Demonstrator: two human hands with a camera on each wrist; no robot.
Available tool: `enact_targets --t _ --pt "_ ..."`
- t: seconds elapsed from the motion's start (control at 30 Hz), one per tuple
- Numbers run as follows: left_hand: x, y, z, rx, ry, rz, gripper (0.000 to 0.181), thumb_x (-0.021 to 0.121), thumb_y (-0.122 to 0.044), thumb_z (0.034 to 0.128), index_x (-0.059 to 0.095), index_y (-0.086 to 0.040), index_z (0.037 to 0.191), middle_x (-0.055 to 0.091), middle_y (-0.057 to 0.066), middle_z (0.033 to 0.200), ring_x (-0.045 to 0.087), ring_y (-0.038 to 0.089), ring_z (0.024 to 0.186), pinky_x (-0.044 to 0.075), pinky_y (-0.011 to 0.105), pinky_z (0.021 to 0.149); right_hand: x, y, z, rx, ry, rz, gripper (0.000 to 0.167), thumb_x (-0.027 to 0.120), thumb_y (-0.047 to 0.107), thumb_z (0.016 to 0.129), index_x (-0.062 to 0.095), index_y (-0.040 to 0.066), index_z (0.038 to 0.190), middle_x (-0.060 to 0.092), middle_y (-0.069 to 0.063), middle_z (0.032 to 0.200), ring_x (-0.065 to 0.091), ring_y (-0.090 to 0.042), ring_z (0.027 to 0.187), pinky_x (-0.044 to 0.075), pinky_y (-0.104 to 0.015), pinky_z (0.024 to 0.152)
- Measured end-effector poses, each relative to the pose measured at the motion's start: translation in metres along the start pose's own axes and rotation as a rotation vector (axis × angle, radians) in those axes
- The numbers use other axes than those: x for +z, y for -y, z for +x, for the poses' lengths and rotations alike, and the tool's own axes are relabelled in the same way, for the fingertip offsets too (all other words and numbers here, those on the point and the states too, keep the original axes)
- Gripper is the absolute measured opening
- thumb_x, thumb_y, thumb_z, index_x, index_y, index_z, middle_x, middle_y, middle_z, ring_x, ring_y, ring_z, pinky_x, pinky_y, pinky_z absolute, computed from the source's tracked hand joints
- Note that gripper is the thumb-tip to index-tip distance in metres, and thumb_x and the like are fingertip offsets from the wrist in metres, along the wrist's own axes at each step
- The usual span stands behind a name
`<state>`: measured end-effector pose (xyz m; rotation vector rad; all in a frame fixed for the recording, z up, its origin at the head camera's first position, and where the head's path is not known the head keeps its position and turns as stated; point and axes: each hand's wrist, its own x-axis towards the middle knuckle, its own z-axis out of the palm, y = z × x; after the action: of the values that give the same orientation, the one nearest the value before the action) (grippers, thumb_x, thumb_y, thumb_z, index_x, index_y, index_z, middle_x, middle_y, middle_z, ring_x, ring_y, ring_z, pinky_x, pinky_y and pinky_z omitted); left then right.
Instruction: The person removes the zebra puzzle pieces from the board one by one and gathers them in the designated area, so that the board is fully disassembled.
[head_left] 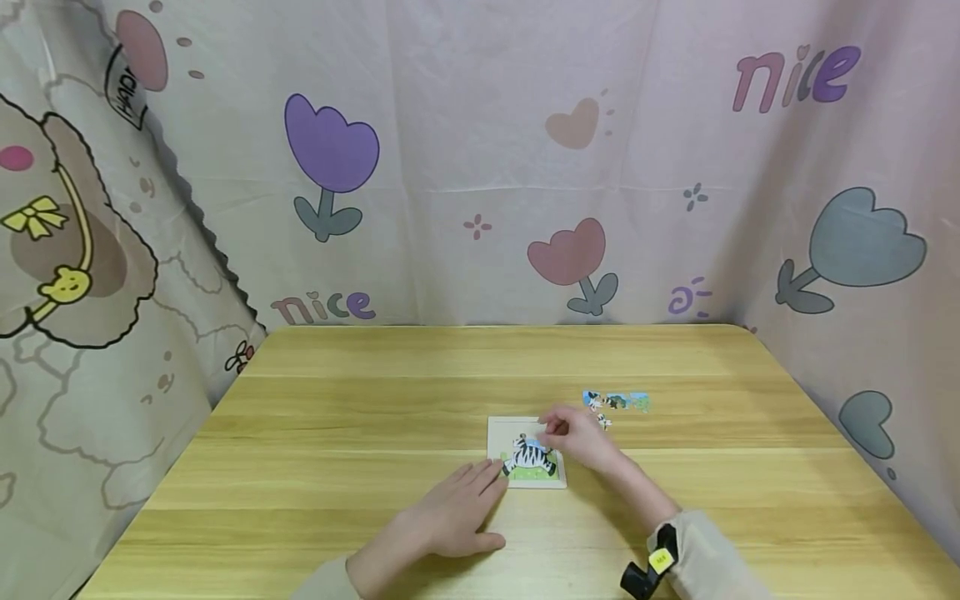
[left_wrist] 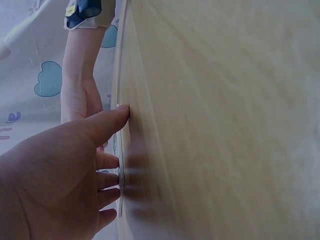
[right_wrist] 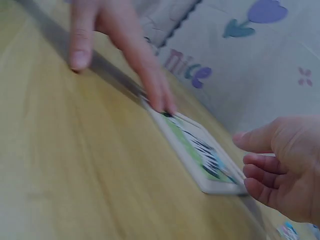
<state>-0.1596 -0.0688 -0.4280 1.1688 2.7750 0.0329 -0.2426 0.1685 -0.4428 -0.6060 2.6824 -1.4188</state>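
A small square puzzle board [head_left: 498,433] with a pale frame lies on the table. Its picture is a zebra [head_left: 531,456] on green, partly assembled. My left hand [head_left: 463,510] rests with straight fingers on the board's near left edge, thumb on the tabletop. Over the upper right of the board hovers my right hand [head_left: 579,437], its fingers loosely bent. In the right wrist view, a gap shows between thumb and fingers of the right hand [right_wrist: 287,167], and no piece is visible there. Several loose puzzle pieces [head_left: 617,402] lie beyond that hand, some partly hidden by it.
The wood-grain table [head_left: 337,417] extends around the board on all sides. A printed curtain [head_left: 465,150] hangs behind its far edge and at both sides. A black wrist camera [head_left: 649,567] is strapped over the right sleeve.
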Motion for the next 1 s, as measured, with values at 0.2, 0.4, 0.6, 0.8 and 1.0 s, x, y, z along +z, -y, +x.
enact_targets --t 0.2,0.4,0.6,0.8,1.0 --pt "-0.001 0.0 0.001 -0.003 0.013 0.002 0.074 0.051 -0.055 0.087 0.036 -0.006 0.141 0.026 0.013 0.15 0.025 0.027 0.136 0.022 0.038 0.111 0.011 0.004 0.001 -0.056 0.065 -0.055 0.029 0.074 0.004 0.074 0.064 -0.005 0.1 0.058 -0.003 0.081 0.053 -0.012 0.073 0.049 -0.023 0.066" --pt "-0.001 0.0 0.002 -0.009 0.021 0.01 0.075 0.051 -0.056 0.0869 0.036 -0.006 0.141 0.025 0.013 0.15 0.025 0.027 0.137 0.022 0.039 0.111 0.014 0.005 0.003 -0.046 0.076 -0.123 0.029 0.075 0.005 0.074 0.065 -0.003 0.1 0.056 -0.002 0.078 0.05 -0.012 0.071 0.047 -0.023 0.063" --pt "-0.005 -0.007 0.006 0.016 0.02 0.044 0.078 0.048 -0.058 0.0874 0.035 -0.004 0.142 0.026 0.013 0.149 0.025 0.026 0.136 0.023 0.039 0.11 0.016 0.006 0.006 -0.043 0.099 -0.195 0.032 0.076 0.007 0.072 0.064 0.001 0.101 0.054 0.0 0.08 0.049 -0.013 0.073 0.045 -0.025 0.064" --pt "-0.007 -0.015 0.011 0.049 0.039 0.048 0.078 0.045 -0.059 0.0882 0.034 -0.004 0.142 0.027 0.012 0.149 0.024 0.025 0.137 0.024 0.038 0.11 0.016 0.013 0.006 -0.05 0.136 -0.256 0.032 0.075 0.008 0.073 0.065 0.003 0.103 0.057 -0.002 0.087 0.053 -0.016 0.08 0.048 -0.032 0.068" --pt "-0.005 -0.016 0.014 0.052 0.044 0.075 0.077 0.044 -0.06 0.088 0.036 -0.005 0.142 0.027 0.011 0.149 0.025 0.025 0.137 0.024 0.038 0.11 0.013 0.015 0.009 -0.07 0.2 -0.276 0.033 0.074 0.007 0.074 0.063 0.0 0.105 0.056 -0.003 0.086 0.051 -0.016 0.078 0.046 -0.032 0.067"
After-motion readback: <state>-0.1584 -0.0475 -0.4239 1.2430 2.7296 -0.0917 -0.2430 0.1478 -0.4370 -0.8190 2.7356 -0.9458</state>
